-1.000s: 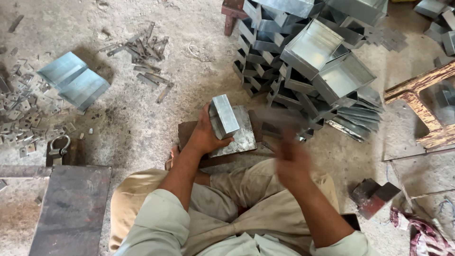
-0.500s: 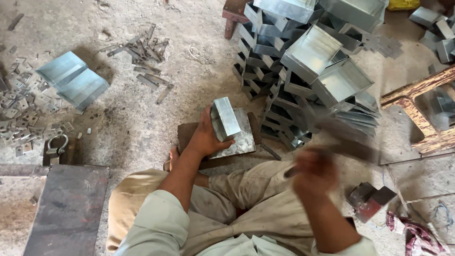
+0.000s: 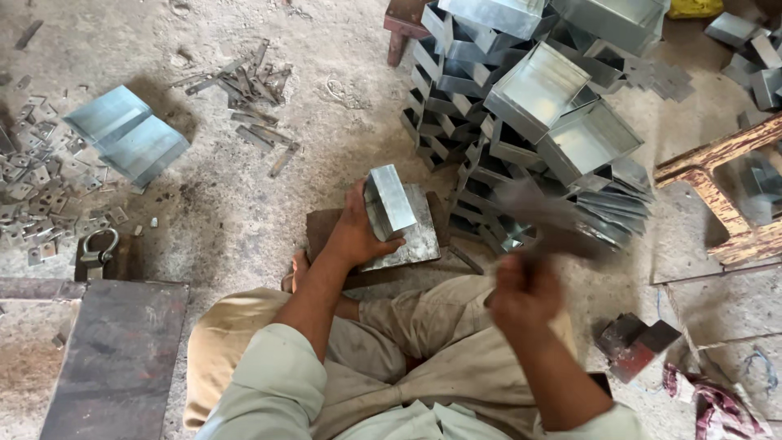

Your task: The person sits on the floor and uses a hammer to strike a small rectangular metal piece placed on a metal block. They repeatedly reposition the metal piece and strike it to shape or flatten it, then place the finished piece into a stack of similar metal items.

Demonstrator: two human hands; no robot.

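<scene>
My left hand (image 3: 352, 235) clamps the folded metal piece (image 3: 389, 200) upright on the steel block (image 3: 411, 244) at frame centre, steadying it, while my right hand (image 3: 521, 295) clenches a blurred hammer (image 3: 554, 218).

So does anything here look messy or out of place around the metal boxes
Yes. The stack of metal boxes leans unevenly, with trays tilted at different angles. Small metal scraps and strips lie scattered over the floor. The left hand holds a folded box on a flat plate.
</scene>
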